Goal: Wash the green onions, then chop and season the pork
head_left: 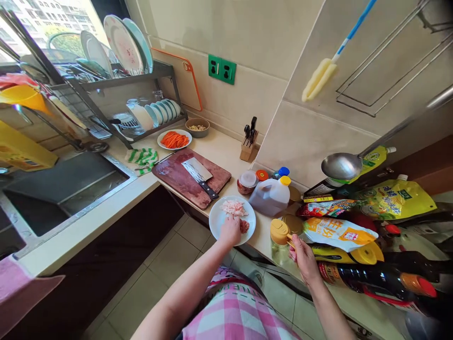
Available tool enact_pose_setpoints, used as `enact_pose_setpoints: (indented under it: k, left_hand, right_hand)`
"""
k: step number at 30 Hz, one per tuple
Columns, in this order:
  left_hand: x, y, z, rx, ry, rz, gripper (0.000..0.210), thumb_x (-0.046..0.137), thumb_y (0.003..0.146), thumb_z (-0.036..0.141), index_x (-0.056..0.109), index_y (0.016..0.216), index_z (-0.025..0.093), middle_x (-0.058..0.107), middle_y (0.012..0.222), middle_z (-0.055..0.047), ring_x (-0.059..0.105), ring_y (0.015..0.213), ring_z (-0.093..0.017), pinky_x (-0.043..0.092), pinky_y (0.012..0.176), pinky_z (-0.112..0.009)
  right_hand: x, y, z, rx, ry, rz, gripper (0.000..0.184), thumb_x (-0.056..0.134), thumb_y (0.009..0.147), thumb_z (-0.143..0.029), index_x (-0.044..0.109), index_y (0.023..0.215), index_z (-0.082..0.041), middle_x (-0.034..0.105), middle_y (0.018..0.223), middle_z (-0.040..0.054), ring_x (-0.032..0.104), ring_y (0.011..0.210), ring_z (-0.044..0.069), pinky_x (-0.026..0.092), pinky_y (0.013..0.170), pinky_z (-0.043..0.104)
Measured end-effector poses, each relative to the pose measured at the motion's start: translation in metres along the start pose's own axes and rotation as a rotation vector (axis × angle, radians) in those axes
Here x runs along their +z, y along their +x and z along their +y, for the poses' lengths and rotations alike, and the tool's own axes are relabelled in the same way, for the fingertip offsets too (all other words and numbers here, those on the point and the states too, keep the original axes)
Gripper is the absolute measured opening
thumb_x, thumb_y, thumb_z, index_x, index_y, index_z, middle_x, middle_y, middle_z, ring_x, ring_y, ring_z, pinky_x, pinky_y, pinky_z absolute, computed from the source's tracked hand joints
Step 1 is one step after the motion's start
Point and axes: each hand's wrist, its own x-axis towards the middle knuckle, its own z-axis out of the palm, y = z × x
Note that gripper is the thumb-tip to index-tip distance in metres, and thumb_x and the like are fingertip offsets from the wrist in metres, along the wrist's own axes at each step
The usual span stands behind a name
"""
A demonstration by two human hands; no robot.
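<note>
A white plate holds a heap of pale pink chopped meat and a smaller dark red minced heap. Over that plate is my left hand, its fingers closed and pressed together at the lower edge of the pale heap; the fingertips are partly hidden. My right hand is wrapped around the handle of a glass jug with a yellow lid, upright at the counter's front edge. Beyond the plate, a cleaver lies on a dark red cutting board.
Shredded carrot on a plate and a bowl of pale pieces stand behind the board. A large plastic jug, knife block, and several bottles and packets crowd the right side. The sink is at left, beside a dish rack.
</note>
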Motion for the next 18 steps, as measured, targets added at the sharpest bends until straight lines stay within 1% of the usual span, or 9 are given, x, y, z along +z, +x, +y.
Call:
enact_pose_setpoints:
  k: [3, 5, 6, 9, 10, 12, 14, 15, 18]
  left_hand:
    - [-0.004, 0.008, 0.004, -0.002, -0.001, -0.062, 0.026, 0.054, 0.072, 0.02, 0.052, 0.097, 0.012, 0.054, 0.103, -0.016, 0.058, 0.087, -0.025, 0.045, 0.068, -0.032]
    - [-0.009, 0.009, 0.005, 0.011, 0.013, -0.059, 0.022, 0.053, 0.072, 0.018, 0.053, 0.093, 0.013, 0.057, 0.095, -0.012, 0.058, 0.085, -0.024, 0.045, 0.069, -0.031]
    - [-0.012, 0.007, 0.006, 0.019, 0.024, -0.039, 0.02, 0.051, 0.073, 0.017, 0.053, 0.093, 0.014, 0.057, 0.095, -0.012, 0.057, 0.087, -0.024, 0.044, 0.07, -0.032]
    - [-0.015, -0.006, 0.009, 0.063, 0.062, 0.035, 0.019, 0.041, 0.081, 0.015, 0.052, 0.096, 0.017, 0.053, 0.106, -0.012, 0.052, 0.097, -0.024, 0.043, 0.077, -0.034]
    - [-0.014, -0.011, 0.009, 0.094, 0.072, 0.037, 0.019, 0.04, 0.082, 0.017, 0.053, 0.096, 0.018, 0.052, 0.108, -0.011, 0.051, 0.098, -0.023, 0.043, 0.078, -0.034]
    - [-0.012, -0.021, 0.008, 0.172, 0.055, -0.005, 0.017, 0.047, 0.081, 0.024, 0.055, 0.096, 0.02, 0.053, 0.104, -0.008, 0.052, 0.095, -0.022, 0.043, 0.079, -0.033]
    - [-0.009, -0.024, 0.006, 0.219, -0.013, -0.021, 0.025, 0.055, 0.077, 0.028, 0.055, 0.1, 0.02, 0.054, 0.098, -0.006, 0.054, 0.089, -0.02, 0.043, 0.079, -0.032]
    - [-0.007, -0.023, 0.005, 0.222, -0.043, 0.0, 0.031, 0.057, 0.075, 0.029, 0.055, 0.105, 0.02, 0.054, 0.098, -0.006, 0.054, 0.09, -0.021, 0.043, 0.08, -0.032]
    - [-0.002, -0.01, 0.006, 0.186, -0.041, 0.077, 0.043, 0.06, 0.072, 0.029, 0.052, 0.113, 0.019, 0.053, 0.108, -0.01, 0.052, 0.101, -0.024, 0.041, 0.084, -0.035]
  right_hand:
    - [-0.005, 0.001, 0.002, -0.022, 0.033, -0.016, 0.046, 0.052, 0.071, -0.065, 0.056, 0.072, -0.018, 0.041, 0.048, -0.0053, 0.038, 0.045, 0.01, 0.035, 0.046, 0.023]
    - [-0.007, 0.002, 0.001, -0.028, 0.051, -0.034, 0.047, 0.052, 0.07, -0.065, 0.056, 0.072, -0.018, 0.043, 0.049, -0.0044, 0.04, 0.046, 0.011, 0.034, 0.046, 0.023]
    - [-0.008, 0.002, 0.001, -0.03, 0.053, -0.042, 0.048, 0.052, 0.07, -0.066, 0.057, 0.072, -0.018, 0.044, 0.05, -0.0037, 0.041, 0.047, 0.011, 0.035, 0.046, 0.023]
    - [-0.013, 0.003, 0.0, -0.033, 0.038, -0.061, 0.05, 0.051, 0.068, -0.068, 0.058, 0.069, -0.018, 0.048, 0.05, -0.0018, 0.045, 0.049, 0.013, 0.036, 0.046, 0.024]
    - [-0.014, 0.003, -0.001, -0.033, 0.034, -0.066, 0.051, 0.051, 0.068, -0.069, 0.058, 0.067, -0.018, 0.049, 0.05, -0.0013, 0.045, 0.05, 0.013, 0.036, 0.047, 0.024]
    - [-0.016, 0.004, -0.002, -0.035, 0.029, -0.078, 0.051, 0.05, 0.068, -0.069, 0.057, 0.064, -0.019, 0.051, 0.051, -0.0004, 0.047, 0.051, 0.013, 0.037, 0.047, 0.024]
    - [-0.017, 0.004, -0.003, -0.039, 0.019, -0.086, 0.052, 0.049, 0.068, -0.071, 0.056, 0.062, -0.019, 0.052, 0.052, 0.0004, 0.048, 0.052, 0.014, 0.037, 0.046, 0.024]
    - [-0.017, 0.004, -0.004, -0.043, 0.011, -0.087, 0.052, 0.048, 0.067, -0.071, 0.056, 0.062, -0.02, 0.053, 0.052, 0.0007, 0.048, 0.052, 0.014, 0.037, 0.046, 0.024]
    - [-0.016, 0.003, -0.006, -0.054, -0.009, -0.091, 0.053, 0.047, 0.068, -0.071, 0.056, 0.062, -0.02, 0.054, 0.053, 0.0014, 0.049, 0.054, 0.015, 0.037, 0.046, 0.024]
